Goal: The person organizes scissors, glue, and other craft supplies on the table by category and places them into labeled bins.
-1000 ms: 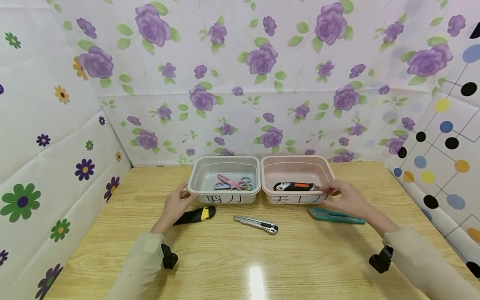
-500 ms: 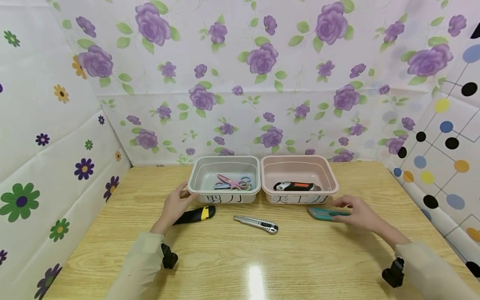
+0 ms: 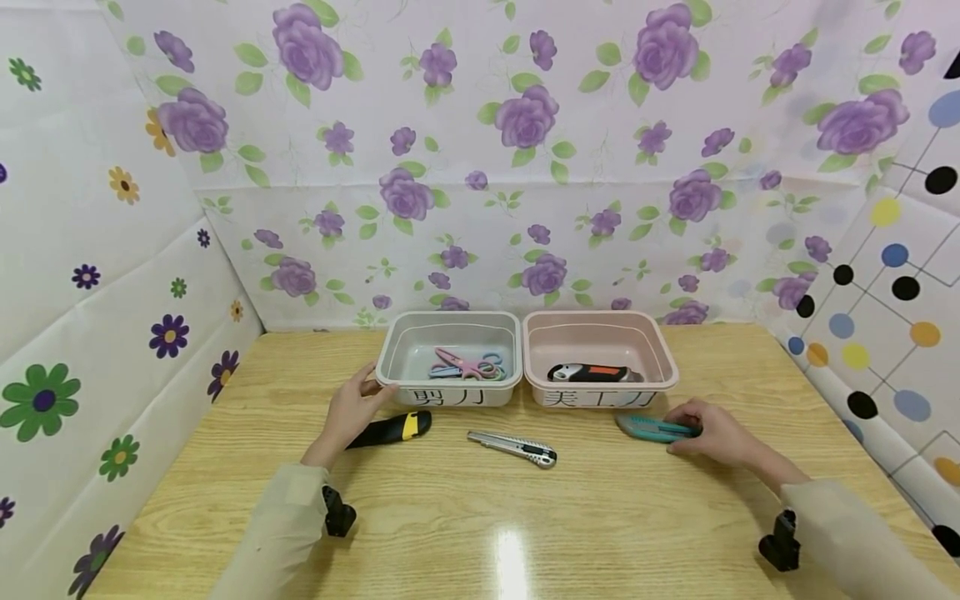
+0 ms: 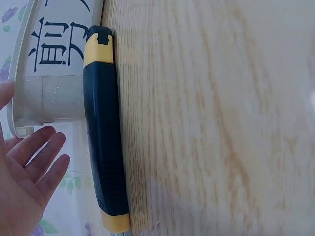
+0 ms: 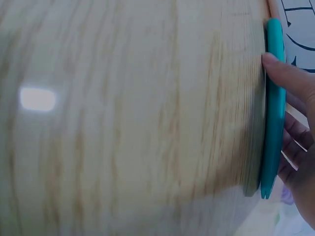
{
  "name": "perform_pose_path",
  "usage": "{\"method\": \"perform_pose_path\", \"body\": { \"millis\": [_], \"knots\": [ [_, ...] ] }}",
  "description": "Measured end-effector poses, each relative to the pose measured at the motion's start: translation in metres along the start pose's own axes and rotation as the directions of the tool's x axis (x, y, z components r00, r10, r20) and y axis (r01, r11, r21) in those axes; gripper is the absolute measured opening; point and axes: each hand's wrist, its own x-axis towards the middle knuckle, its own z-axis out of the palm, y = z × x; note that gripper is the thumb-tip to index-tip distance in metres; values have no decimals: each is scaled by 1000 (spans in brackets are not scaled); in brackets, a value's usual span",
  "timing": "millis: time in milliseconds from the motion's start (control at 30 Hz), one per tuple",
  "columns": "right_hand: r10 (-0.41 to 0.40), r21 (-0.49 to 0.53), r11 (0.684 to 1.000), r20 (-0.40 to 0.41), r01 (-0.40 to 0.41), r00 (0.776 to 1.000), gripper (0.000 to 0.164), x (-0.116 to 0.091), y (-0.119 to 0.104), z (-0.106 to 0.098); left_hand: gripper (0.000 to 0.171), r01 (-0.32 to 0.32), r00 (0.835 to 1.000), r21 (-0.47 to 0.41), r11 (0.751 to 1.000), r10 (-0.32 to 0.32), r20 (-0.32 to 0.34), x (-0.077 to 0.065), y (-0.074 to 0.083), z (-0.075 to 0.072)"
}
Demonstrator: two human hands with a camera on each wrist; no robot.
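Note:
My right hand (image 3: 717, 433) pinches the right part of a teal utility knife (image 3: 649, 428) lying on the table, thumb on the near side and fingers behind. In the right wrist view, the thumb presses the knife's teal edge (image 5: 274, 128). At the left front corner of a grey basket (image 3: 510, 398), my left hand (image 3: 351, 417) touches the rim with thumb and loosely extended fingers. Below it lies a black-and-yellow utility knife (image 4: 103, 137). A silver utility knife (image 3: 517, 448) rests on the table between the hands.
Pink and blue scissors (image 3: 467, 365) lie in the grey basket. A pink basket (image 3: 663, 354) beside it holds a black, white and orange utility knife (image 3: 588, 372). Both baskets carry printed labels. Patterned cloth walls (image 3: 480, 225) stand behind and at both sides.
My right hand has left the pink basket's front right corner, moved down and right, and taken hold of the teal utility knife. The left hand stays at the grey basket.

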Motion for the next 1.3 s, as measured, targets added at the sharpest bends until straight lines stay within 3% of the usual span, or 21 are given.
{"method": "perform_pose_path", "body": {
  "millis": [200, 767, 1100, 1300],
  "knots": [
    [-20, 27, 999, 8, 20, 1000, 30, -1, 0, 2, 66, -5, 1000, -2, 1000, 5, 2, 0, 0, 0],
    [-52, 2, 999, -31, 52, 998, 31, -10, -13, 6, 63, -17, 1000, 14, 1000, 17, -15, -1, 2, 0],
    [-207, -47, 978, -53, 205, 977, 31, -8, -39, 9, 63, -14, 1000, 26, 1000, 14, -4, -1, 2, 0],
    [-222, -51, 974, -36, 220, 974, 29, -4, -55, 11, 64, 5, 1000, 28, 1000, -5, 1, -1, 3, 1]
  ]
}}
